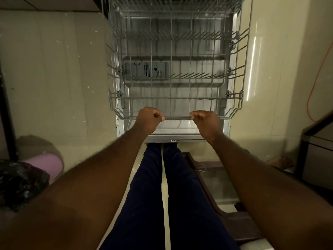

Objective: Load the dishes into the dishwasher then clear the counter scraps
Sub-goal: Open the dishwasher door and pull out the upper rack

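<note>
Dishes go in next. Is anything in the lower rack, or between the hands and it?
Nothing visible. The left hand and right hand grip the front rail of the rack, and the rack holds only its own tines.

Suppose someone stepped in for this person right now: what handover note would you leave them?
Hands: the left hand grips the front rail of the lower rack; the right hand grips the same rail, further right.
Things: the lower rack sits out over the open dishwasher door and holds nothing. What shows of the upper rack is empty too.
Done: door open, rack out.
Left: load all the dishes, then clear the counter scraps; neither dishes nor counter is in view.
</note>
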